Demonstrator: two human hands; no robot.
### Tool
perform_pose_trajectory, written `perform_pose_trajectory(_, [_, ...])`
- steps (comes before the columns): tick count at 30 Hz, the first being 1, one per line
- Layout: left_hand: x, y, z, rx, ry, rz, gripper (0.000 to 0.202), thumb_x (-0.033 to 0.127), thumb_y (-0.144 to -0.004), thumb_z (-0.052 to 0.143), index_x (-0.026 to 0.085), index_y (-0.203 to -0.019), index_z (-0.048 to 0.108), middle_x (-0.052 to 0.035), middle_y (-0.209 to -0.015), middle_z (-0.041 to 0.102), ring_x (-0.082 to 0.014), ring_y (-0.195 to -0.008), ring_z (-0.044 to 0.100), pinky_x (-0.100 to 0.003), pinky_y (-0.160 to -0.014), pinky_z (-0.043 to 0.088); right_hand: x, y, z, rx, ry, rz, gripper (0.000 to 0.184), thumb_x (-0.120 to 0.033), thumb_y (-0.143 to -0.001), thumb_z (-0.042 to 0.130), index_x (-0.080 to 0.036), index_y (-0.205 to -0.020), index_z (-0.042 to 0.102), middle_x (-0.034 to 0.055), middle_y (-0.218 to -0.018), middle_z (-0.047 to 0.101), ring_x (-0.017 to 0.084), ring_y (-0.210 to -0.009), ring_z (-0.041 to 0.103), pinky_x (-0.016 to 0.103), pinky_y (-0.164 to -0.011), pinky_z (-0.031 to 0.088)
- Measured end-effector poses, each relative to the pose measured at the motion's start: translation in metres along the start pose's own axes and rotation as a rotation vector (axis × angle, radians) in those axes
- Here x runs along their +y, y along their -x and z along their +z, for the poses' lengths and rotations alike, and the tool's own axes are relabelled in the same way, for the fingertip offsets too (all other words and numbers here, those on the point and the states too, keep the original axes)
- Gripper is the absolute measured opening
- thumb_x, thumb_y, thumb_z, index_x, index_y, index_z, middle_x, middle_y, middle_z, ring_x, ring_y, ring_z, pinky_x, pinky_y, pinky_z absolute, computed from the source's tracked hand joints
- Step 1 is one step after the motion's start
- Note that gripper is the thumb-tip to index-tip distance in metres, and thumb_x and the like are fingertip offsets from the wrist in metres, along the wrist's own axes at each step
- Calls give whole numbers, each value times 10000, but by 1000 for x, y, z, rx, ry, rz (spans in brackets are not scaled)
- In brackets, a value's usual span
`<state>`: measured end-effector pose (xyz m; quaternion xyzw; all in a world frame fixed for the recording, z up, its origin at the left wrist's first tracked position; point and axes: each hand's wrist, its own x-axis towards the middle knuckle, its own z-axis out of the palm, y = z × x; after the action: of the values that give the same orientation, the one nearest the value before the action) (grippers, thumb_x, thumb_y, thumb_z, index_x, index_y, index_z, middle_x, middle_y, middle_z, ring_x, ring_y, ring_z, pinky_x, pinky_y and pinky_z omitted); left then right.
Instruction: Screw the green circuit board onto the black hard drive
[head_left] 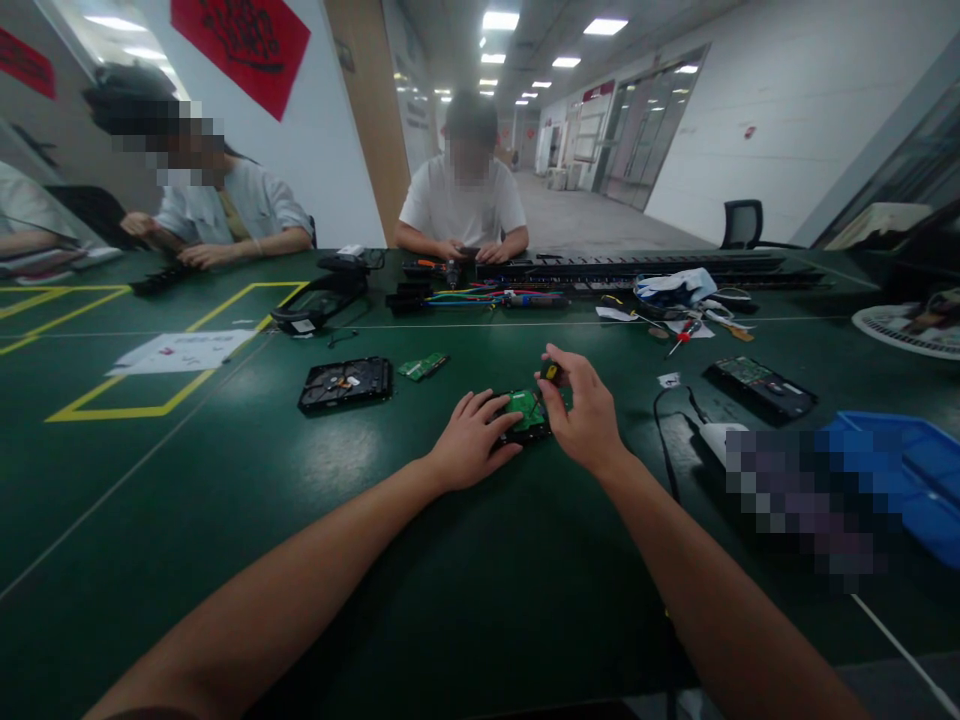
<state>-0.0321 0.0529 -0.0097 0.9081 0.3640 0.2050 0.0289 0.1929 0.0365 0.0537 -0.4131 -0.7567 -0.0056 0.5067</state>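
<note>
On the green table a hard drive [527, 417] lies with its green circuit board facing up. My left hand [474, 440] rests on its left side, fingers laid flat over the edge, steadying it. My right hand [581, 410] is closed around a small screwdriver [550, 372] with a black and yellow handle, its tip pointing down at the board. A second hard drive [346, 383] lies to the left, and a loose green circuit board [424, 366] is beside it.
Another drive [759, 385] lies to the right, a blue tray [911, 470] at the far right. Cables, tools and a long black rack unit [637, 268] lie across the back. Two people sit opposite, hands on the table. Yellow tape [180, 390] marks the left.
</note>
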Motion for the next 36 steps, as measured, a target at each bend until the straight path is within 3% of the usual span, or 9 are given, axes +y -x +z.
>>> perform_pose_trajectory(4, [1,0,-1,-7,-13,-2,528,543,-1032,626,284,-1493,605,-104,-1616,514,-397,-1574,353,-676,-1291,275,-1,-1,0,49,63,-17,472,-291,-1020,663,-343,-1475,547,87,-1213,646,264,-1044,669,476,-901,629])
perform_pose_trajectory(11, [0,0,-1,-3,-3,-4,531,537,-1029,635,296,-1501,594,-100,-1615,515,-394,-1577,347,-682,-1283,281,-1,-1,0,113,92,-2,448,-400,-974,754,-355,-1386,584,73,-1158,600,261,-1022,635,447,-825,626])
perform_pose_trajectory(16, [0,0,0,1,-1,-1,525,543,-1029,635,301,-1494,599,-96,-1612,517,-392,-1575,352,-679,-1286,278,-4,-2,-1,122,71,21,370,-333,-1012,686,-363,-1376,621,76,-1156,621,265,-1032,651,460,-831,638])
perform_pose_trajectory(21, [0,1,0,-1,-4,-2,525,546,-1035,623,299,-1498,597,-95,-1617,512,-393,-1572,355,-677,-1291,272,-1,2,3,58,-13,60,493,-236,-1058,557,-355,-1533,502,95,-1360,674,277,-1139,707,525,-979,632])
perform_pose_trajectory(26, [0,1,0,-4,-3,-1,535,548,-1031,630,287,-1496,600,-103,-1616,511,-397,-1570,357,-675,-1291,274,4,3,3,16,-59,82,486,-208,-1070,494,-332,-1540,488,102,-1436,658,263,-1132,735,538,-1019,623])
perform_pose_trajectory(36, [0,0,-1,-19,-12,0,542,537,-1036,625,276,-1509,587,-108,-1622,502,-409,-1570,350,-681,-1289,274,-5,0,-2,137,109,38,388,-355,-969,765,-301,-1311,589,80,-1177,643,247,-968,675,433,-802,618])
